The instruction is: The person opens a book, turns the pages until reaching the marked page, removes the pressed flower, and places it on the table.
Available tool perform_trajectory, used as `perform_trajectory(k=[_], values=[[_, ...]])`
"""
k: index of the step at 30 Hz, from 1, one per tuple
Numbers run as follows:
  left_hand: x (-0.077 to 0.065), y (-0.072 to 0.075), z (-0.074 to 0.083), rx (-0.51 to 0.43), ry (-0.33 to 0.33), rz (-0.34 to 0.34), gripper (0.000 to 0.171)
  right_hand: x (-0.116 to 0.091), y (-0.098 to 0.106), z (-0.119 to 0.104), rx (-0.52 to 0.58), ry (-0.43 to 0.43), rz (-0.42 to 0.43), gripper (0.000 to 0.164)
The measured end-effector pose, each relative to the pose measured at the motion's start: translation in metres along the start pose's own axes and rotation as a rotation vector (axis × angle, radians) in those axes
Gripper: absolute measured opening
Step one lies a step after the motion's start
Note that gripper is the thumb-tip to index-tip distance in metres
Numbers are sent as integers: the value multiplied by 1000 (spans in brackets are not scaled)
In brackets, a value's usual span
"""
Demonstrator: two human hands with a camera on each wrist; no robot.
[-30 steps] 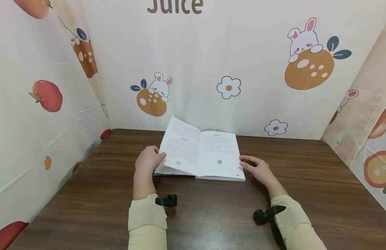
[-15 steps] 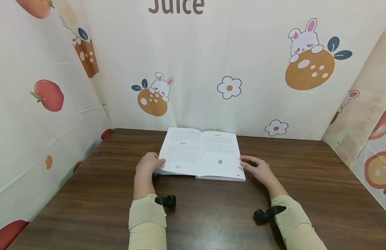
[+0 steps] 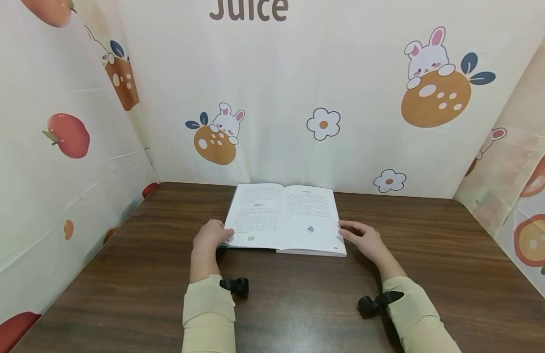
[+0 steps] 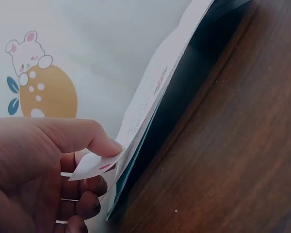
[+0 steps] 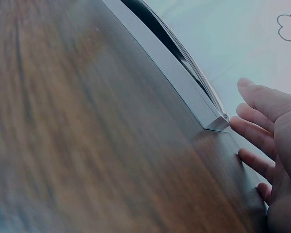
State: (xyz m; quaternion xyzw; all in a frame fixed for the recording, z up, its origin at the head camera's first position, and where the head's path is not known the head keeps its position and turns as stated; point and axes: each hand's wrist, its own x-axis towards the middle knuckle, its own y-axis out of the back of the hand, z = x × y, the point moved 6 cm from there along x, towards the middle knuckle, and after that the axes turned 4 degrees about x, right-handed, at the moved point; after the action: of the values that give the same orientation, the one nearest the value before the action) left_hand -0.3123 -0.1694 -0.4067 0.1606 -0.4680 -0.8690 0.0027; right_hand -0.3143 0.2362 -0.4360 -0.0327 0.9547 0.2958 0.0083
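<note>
An open book (image 3: 307,215) lies on the wooden table, its left and right pages both facing up with printed text and small drawings. My left hand (image 3: 209,235) is at the left edge. In the left wrist view its thumb is on top of a page (image 4: 99,162) and curled fingers (image 4: 87,205) are below, pinching the page's corner. The teal cover (image 4: 136,162) shows beneath. My right hand (image 3: 362,238) is beside the book's right edge, thumb and fingers spread. The right wrist view has a fingertip right at the corner of the page block (image 5: 216,119).
A brown table (image 3: 298,304) extends in front of the book. Behind it hangs a white curtain (image 3: 272,98) printed with rabbits, fruit and flowers, with more cloth at both sides. Black wrist cameras (image 3: 239,286) sit on both cream sleeves (image 3: 209,314).
The left page, raised and slanting a second ago, has come down flat on the left side, my left hand lowering slightly with it. My right hand has stayed put.
</note>
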Motion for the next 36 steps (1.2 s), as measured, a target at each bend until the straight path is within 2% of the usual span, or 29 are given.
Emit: perform_trajectory(k=[19,26,36], values=[[2,-3,-3,40,28,22,29,1,0,1,2,-6,0,62],[1,-2,-4,55,29,22,36,1,0,0,-2,-7,1,61],[-1,-2,-3,-17,22,47,43,0,1,0,2,-9,6,61]])
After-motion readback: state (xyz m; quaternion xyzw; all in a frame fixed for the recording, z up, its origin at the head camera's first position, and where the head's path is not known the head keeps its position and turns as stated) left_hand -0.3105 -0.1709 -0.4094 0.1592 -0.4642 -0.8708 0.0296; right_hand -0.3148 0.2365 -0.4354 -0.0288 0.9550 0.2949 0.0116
